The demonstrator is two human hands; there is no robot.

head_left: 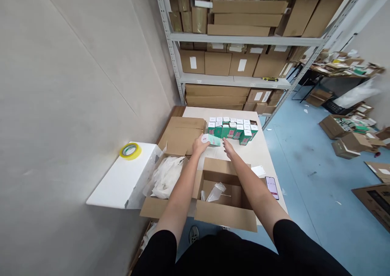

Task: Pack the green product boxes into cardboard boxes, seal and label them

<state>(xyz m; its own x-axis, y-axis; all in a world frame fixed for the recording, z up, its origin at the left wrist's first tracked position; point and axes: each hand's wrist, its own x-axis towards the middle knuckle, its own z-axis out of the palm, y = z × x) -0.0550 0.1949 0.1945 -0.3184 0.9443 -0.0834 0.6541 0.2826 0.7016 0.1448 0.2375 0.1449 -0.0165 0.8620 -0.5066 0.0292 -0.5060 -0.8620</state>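
My left hand (200, 144) grips a small green-and-white box (213, 140), tilted on its side above the table. Just right of it, my right hand (228, 147) reaches forward with fingers apart and nothing in them. Beyond both hands stand several similar green-and-white boxes (236, 130), packed in rows. Between my forearms sits an open cardboard box (225, 216) with a piece of clear plastic (216, 192) inside. To its left, another open carton (154, 207) holds crumpled white plastic bags (167, 176).
Flattened cardboard (183, 134) lies at the table's left. Yellow tape (130, 150) rests on a white foam block (122, 178) by the wall. A phone (272, 187) lies at the right edge. A shelf (243, 38) stacked with cartons stands behind; more cartons (350, 142) sit on the floor.
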